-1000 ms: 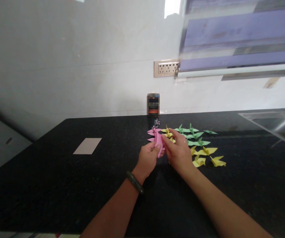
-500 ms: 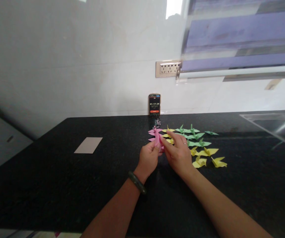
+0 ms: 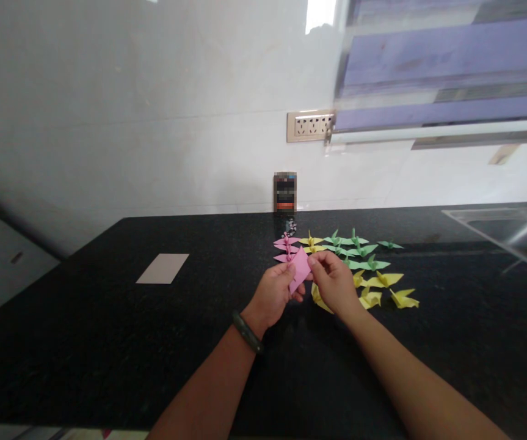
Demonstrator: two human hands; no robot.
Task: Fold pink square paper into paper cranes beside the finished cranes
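A folded piece of pink paper [image 3: 299, 269], roughly diamond-shaped, is held up between both hands above the dark counter. My left hand [image 3: 276, 292] is closed on its left side, thumb on the face and fingers behind. At its right corner my right hand [image 3: 333, 279] pinches the edge between thumb and forefinger. Just behind the hands stand pink paper cranes [image 3: 286, 242], partly covered by the held paper. Yellow paper cranes [image 3: 310, 239] and green paper cranes [image 3: 361, 249] spread to the right, and more yellow cranes [image 3: 404, 298] lie nearer, some hidden by my right hand.
A pale square stack of paper [image 3: 163, 269] lies on the black counter [image 3: 107, 342] at left. A phone [image 3: 285, 192] leans on the wall behind a small patterned item [image 3: 291, 228]. A sink [image 3: 515, 229] is set in at right, below a wall socket [image 3: 309, 126] and blind.
The pink paper has turned from a narrow, edge-on view to show its flat face. My right hand has shifted from fingers extended along it to a pinch at its right corner.
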